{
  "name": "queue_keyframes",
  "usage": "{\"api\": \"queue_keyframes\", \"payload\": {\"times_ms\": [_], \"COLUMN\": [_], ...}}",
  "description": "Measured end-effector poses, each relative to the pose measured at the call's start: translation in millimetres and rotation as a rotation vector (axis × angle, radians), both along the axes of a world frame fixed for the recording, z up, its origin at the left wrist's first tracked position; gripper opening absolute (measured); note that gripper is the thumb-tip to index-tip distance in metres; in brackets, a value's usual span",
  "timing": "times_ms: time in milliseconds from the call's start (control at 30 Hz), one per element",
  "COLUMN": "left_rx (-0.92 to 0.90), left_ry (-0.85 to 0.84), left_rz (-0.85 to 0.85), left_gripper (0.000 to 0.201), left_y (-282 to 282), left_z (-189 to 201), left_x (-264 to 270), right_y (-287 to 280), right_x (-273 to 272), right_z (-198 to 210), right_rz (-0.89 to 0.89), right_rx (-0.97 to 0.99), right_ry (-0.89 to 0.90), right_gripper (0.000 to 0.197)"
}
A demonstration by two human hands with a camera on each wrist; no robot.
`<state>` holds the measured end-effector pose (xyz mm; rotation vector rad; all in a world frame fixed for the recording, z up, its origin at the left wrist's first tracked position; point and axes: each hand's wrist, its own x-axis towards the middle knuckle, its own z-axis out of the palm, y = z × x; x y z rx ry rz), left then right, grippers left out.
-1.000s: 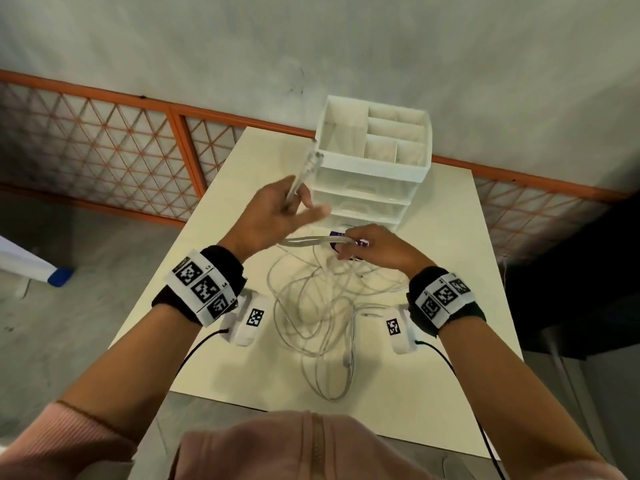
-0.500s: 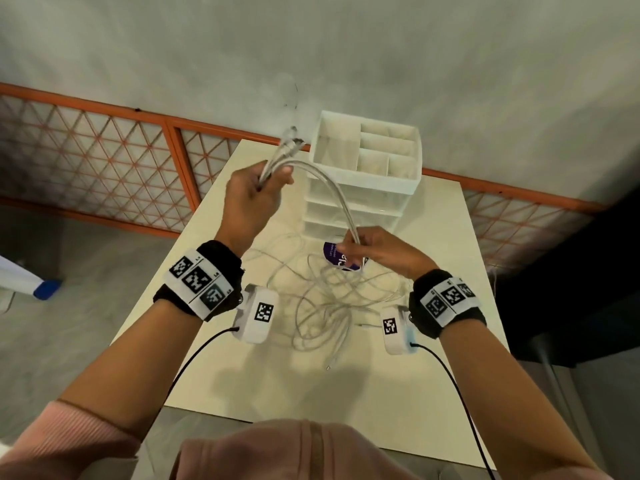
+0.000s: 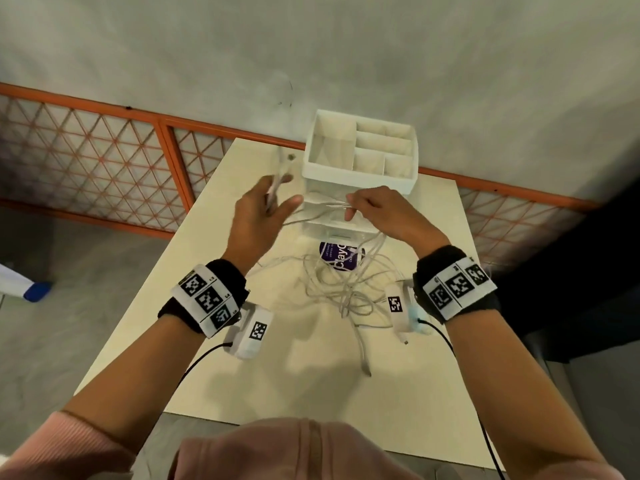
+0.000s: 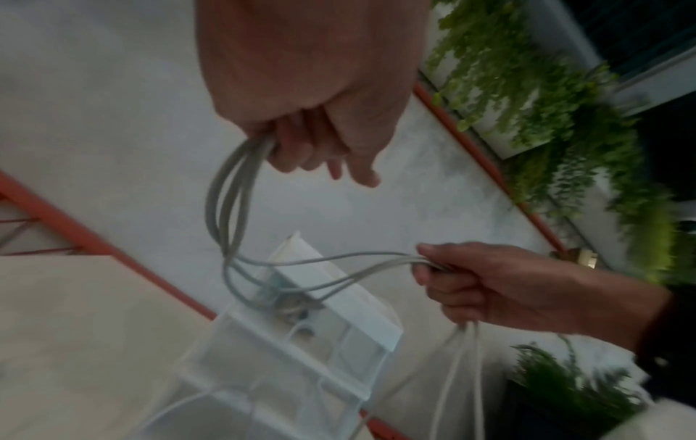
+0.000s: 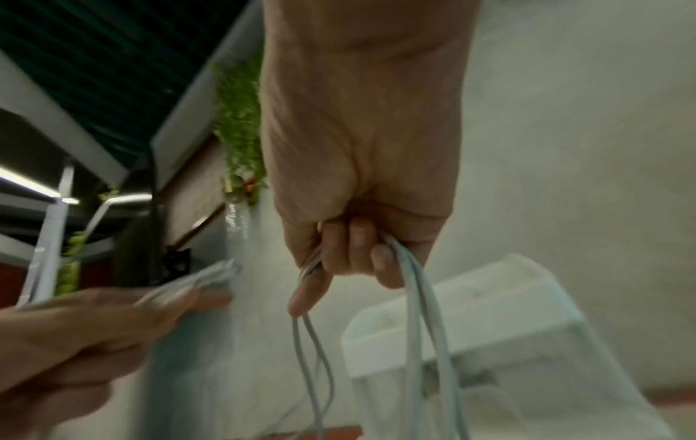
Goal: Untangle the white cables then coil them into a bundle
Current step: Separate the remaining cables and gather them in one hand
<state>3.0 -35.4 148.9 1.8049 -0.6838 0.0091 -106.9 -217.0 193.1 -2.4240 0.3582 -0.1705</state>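
Observation:
A tangle of white cables (image 3: 341, 289) lies on the cream table (image 3: 304, 382), with loose plug ends trailing toward me. My left hand (image 3: 266, 209) is raised above the table's left side and grips several cable strands (image 4: 229, 193), their plug ends sticking up past the fingers. My right hand (image 3: 374, 213) is raised in front of the organiser and grips the same strands (image 5: 414, 282) further along. The cables sag in a loop between the two hands, then hang from the right hand down to the tangle.
A white drawer organiser (image 3: 360, 157) with open top compartments stands at the table's far side, close behind both hands. A round purple label (image 3: 341, 256) lies under the cables. An orange lattice railing (image 3: 104, 157) and a grey wall run behind the table.
My right hand has risen from the tangle to the height of the organiser's drawers, drawing cable up with it. My left hand stays raised and has shifted slightly right. The tangle on the table looks smaller.

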Motion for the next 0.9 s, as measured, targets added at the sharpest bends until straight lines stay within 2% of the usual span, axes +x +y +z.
{"api": "queue_keyframes", "payload": {"times_ms": [100,200,267,367,433,533,700,767,833,900], "left_rx": [0.015,0.04,0.147,0.34,0.321,0.156,-0.137,-0.12,-0.043,0.063], "left_ry": [0.021,0.054,0.051,0.029,-0.036,-0.161,-0.13,-0.132,-0.115,-0.027], "left_rz": [-0.296,-0.373,-0.467,-0.564,-0.508,-0.359,-0.08,0.025,0.105,0.196], "left_gripper": [0.033,0.022,0.022,0.023,0.023,0.018,0.022,0.024,0.029,0.03], "left_y": [-19,-26,-26,-26,-27,-29,-29,-26,-21,-14], "left_z": [18,15,13,12,12,20,40,35,21,-1], "left_x": [-12,-5,2,5,4,-3,11,20,27,33], "right_y": [13,9,6,6,4,-1,-13,-19,-24,-28], "right_x": [11,12,6,0,-2,-3,-9,-13,-13,-12], "right_z": [14,19,15,3,-6,-26,-80,-89,-88,-75], "right_rz": [0.045,0.046,0.067,0.089,0.097,0.097,0.123,0.096,0.077,0.035], "right_rx": [0.132,0.313,0.33,0.301,0.335,0.391,0.341,0.281,0.22,0.175], "right_ry": [-0.018,-0.061,-0.048,-0.005,-0.02,-0.052,0.204,0.252,0.2,0.119], "right_gripper": [0.038,0.042,0.049,0.042,0.031,0.026,0.029,0.033,0.038,0.038]}}
